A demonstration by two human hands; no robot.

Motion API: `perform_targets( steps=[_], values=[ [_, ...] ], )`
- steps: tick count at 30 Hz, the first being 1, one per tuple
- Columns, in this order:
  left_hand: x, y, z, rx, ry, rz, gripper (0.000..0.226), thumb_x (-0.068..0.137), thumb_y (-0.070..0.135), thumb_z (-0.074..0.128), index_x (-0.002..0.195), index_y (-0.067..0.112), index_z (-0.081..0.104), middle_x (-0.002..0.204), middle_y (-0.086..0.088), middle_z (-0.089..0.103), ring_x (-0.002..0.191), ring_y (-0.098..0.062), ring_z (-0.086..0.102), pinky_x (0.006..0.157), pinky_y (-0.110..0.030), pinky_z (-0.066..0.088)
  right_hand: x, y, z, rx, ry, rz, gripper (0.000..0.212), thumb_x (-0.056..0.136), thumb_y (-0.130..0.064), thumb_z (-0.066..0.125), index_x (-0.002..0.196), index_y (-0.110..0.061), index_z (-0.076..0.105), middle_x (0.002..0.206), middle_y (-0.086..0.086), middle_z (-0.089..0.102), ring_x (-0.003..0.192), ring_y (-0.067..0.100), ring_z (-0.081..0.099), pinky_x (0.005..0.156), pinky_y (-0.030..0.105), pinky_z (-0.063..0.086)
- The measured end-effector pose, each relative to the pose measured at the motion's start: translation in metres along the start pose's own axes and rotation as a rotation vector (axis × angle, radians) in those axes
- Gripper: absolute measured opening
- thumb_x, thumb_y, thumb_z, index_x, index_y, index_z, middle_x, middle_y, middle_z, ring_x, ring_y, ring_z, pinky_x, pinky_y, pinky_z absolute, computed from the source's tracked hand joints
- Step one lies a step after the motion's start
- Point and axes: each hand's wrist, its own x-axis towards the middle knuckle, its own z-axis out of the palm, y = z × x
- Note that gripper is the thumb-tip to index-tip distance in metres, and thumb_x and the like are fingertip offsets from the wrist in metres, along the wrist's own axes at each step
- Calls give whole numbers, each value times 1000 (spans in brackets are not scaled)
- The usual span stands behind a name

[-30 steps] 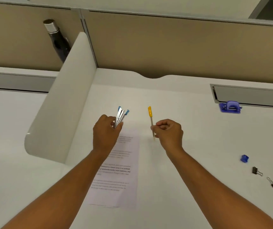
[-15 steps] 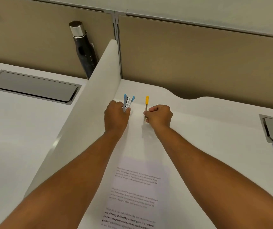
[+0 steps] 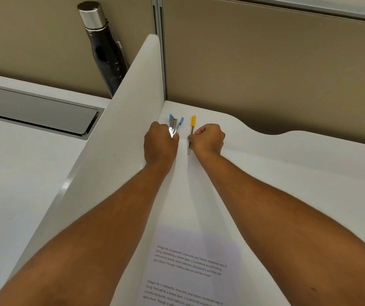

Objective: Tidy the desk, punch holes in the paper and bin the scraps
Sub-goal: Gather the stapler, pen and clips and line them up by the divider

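Observation:
My left hand (image 3: 160, 143) grips a bundle of blue-capped pens (image 3: 174, 124) at the desk's far left corner, close to the white side divider (image 3: 119, 140). Their caps point away from me. Just to the right, my right hand (image 3: 209, 139) pinches a yellow-capped pen (image 3: 192, 131) that lies along the desk surface, parallel to the bundle. A printed sheet of paper (image 3: 190, 268) lies on the desk between my forearms, near the bottom of the view.
A dark bottle with a silver cap (image 3: 104, 47) stands behind the divider on the neighbouring desk. A grey cable-tray lid (image 3: 35, 109) sits in that desk. Beige partition panels (image 3: 265, 69) close off the back, with a curved cut-out (image 3: 272, 132) in the desk edge.
Both hands have reached farther forward and left, carrying the pens into the desk's back corner by the divider. The view followed, so the hole punch and clips on the right have dropped out of sight.

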Motion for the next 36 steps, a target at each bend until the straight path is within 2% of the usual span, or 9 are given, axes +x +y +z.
perform_targets(
  steps=[4, 11, 16, 20, 23, 26, 29, 32, 36],
  values=[
    [-1, -2, 3, 15, -29, -15, 39, 104, 38, 65, 119, 4, 73, 119, -14, 68, 104, -27, 67, 80, -23, 38, 0, 2, 2, -46, -9, -38, 15, 86, -20, 85, 85, -16, 70, 83, -1, 63, 79, 19, 65, 68, 26, 49],
    [0, -3, 4, 24, -52, -25, 47, 100, 49, 67, 115, 4, 72, 114, -12, 64, 87, -15, 50, 78, -24, 38, -3, 1, 3, -66, -25, -66, 18, 86, -24, 85, 84, -14, 70, 75, -3, 59, 74, 18, 64, 65, 26, 46],
    [-8, 0, -8, 74, -87, -7, 47, 101, 45, 67, 125, 4, 66, 121, -13, 60, 93, -19, 54, 80, -24, 37, -11, 1, -8, -47, -4, -58, 26, 87, -33, 84, 80, -17, 64, 70, -7, 53, 70, 15, 60, 57, 20, 39],
    [-46, 2, -24, 64, -70, 32, 55, 102, 46, 64, 136, 4, 58, 132, -14, 55, 115, -27, 58, 90, -30, 47, -45, 25, -49, -5, 25, -152, 25, 95, -33, 73, 79, -15, 66, 71, -6, 60, 73, 17, 65, 66, 29, 50],
    [-97, 6, -35, 89, -28, 121, 64, 106, 50, 56, 155, 10, 47, 146, -11, 52, 133, -27, 48, 104, -36, 50, -88, 61, -93, 3, 11, -313, 16, 100, -29, 67, 101, -14, 71, 96, -1, 72, 90, 15, 68, 81, 31, 60],
    [-161, 14, -42, 106, -48, 267, 64, 106, 53, 49, 157, 14, 47, 154, -13, 52, 142, -30, 46, 113, -42, 45, -134, 106, -144, -78, -38, -405, 29, 102, -31, 65, 128, -18, 64, 131, -2, 67, 120, 15, 63, 101, 27, 53],
    [-224, 25, -47, 96, -77, 430, 65, 107, 53, 44, 158, 13, 48, 162, -16, 47, 153, -37, 40, 124, -53, 36, -173, 152, -195, -191, -23, -471, 41, 102, -33, 64, 140, -20, 56, 147, -2, 56, 137, 18, 53, 112, 31, 46],
    [-276, 42, -48, 110, -83, 594, 70, 106, 55, 44, 160, 12, 43, 169, -16, 36, 160, -38, 28, 126, -62, 26, -204, 187, -238, -359, 25, -570, 54, 103, -33, 62, 151, -15, 47, 160, 4, 45, 151, 21, 39, 126, 44, 31],
    [-335, 72, -42, 141, -118, 693, 77, 106, 63, 29, 166, 15, 31, 176, -12, 20, 164, -35, 12, 126, -66, 18, -231, 223, -294, -478, 97, -635, 63, 101, -36, 63, 157, -16, 41, 168, 5, 33, 157, 24, 30, 131, 47, 17]
  ],
)
